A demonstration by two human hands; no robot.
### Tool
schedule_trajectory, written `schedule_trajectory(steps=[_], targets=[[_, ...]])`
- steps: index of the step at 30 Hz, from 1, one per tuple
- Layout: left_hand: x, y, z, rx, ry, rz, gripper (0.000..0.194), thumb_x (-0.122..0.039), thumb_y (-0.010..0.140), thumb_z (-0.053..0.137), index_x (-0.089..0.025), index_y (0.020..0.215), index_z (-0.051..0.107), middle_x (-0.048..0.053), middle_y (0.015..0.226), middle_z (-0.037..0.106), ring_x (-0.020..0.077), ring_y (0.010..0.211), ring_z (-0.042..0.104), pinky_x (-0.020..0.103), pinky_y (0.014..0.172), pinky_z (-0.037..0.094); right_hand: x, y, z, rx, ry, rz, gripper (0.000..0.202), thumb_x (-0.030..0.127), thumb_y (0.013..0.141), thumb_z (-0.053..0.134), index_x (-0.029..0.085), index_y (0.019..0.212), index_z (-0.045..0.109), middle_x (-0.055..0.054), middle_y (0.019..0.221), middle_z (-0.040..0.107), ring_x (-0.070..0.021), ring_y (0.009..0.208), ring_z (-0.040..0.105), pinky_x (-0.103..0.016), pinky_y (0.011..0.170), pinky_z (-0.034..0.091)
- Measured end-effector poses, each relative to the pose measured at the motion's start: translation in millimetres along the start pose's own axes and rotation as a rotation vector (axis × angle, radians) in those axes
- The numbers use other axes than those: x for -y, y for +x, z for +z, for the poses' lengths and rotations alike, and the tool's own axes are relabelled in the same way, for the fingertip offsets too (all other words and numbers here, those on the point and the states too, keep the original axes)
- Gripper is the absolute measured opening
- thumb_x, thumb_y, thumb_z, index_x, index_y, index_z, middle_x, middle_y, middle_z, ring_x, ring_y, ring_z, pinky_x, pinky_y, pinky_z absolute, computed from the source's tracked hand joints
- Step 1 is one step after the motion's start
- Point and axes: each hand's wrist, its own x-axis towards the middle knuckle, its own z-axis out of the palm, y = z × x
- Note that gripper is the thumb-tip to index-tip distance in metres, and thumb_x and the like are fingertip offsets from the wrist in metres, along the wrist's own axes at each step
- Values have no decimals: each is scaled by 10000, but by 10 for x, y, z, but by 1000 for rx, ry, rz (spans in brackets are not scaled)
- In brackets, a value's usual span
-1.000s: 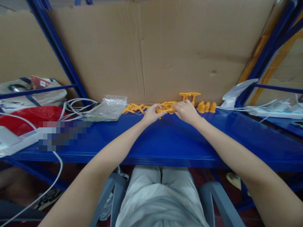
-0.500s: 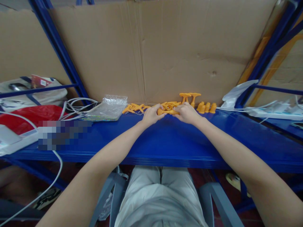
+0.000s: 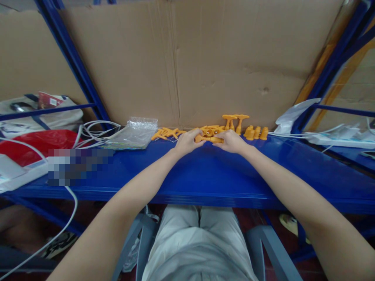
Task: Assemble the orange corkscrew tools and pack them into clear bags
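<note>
Between my hands is an orange plastic piece (image 3: 207, 139), its rounded left end pinched by my left hand (image 3: 187, 142). My right hand (image 3: 233, 141) is closed around the piece's right end; whether it is one part or two joined parts I cannot make out. Just behind lie orange cup-like parts (image 3: 215, 132) with round openings facing me. Orange T-shaped parts (image 3: 240, 124) stand upright behind my right hand. To their right are several orange thimble-like caps (image 3: 250, 133). Left of my left hand lies a heap of branching orange pieces (image 3: 165, 133) with a small chain.
A blue shelf top (image 3: 193, 175) carries everything, backed by a cardboard sheet (image 3: 216, 66). Clear plastic bags (image 3: 133, 134) lie at the left, near white cables (image 3: 96, 128) and a red bag (image 3: 43, 143). A white power strip (image 3: 336, 139) is at the right.
My right hand has shifted slightly, showing more of the orange piece and of the cup-like parts behind. My left hand stays almost in place.
</note>
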Motion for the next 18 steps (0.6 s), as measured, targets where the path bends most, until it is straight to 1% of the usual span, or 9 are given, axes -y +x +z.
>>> schedule_trajectory(steps=[7, 13, 16, 18], targets=[[-13, 1, 4, 19, 0, -8, 256, -361, 791, 698, -208, 991, 652, 36, 886, 729, 203, 809, 672, 246, 652, 421, -57, 4, 59, -18, 98, 30, 162, 315, 839, 655, 168, 805, 712, -67, 784, 722, -210, 733, 647, -280, 646, 393], [-5, -6, 27, 25, -9, -27, 261, -348, 781, 713, -205, 991, 655, 47, 891, 728, 217, 817, 674, 263, 673, 430, -40, 3, 35, 27, 139, 51, 155, 305, 837, 668, 165, 786, 708, -48, 741, 714, -194, 692, 642, -274, 626, 398], [-2, -7, 33, 23, -9, -11, 267, -350, 782, 715, -210, 1001, 656, 45, 901, 731, 212, 823, 675, 261, 679, 441, -35, 0, 28, 40, 131, 53, 160, 310, 844, 669, 164, 798, 715, -51, 757, 727, -199, 709, 660, -273, 637, 419], [7, -2, 28, 30, -5, 1, 266, -351, 787, 714, -214, 1008, 659, 43, 917, 735, 210, 843, 678, 258, 691, 454, -34, -2, 37, 41, 117, 49, 168, 315, 852, 666, 159, 838, 727, -67, 807, 746, -213, 754, 682, -278, 664, 444]])
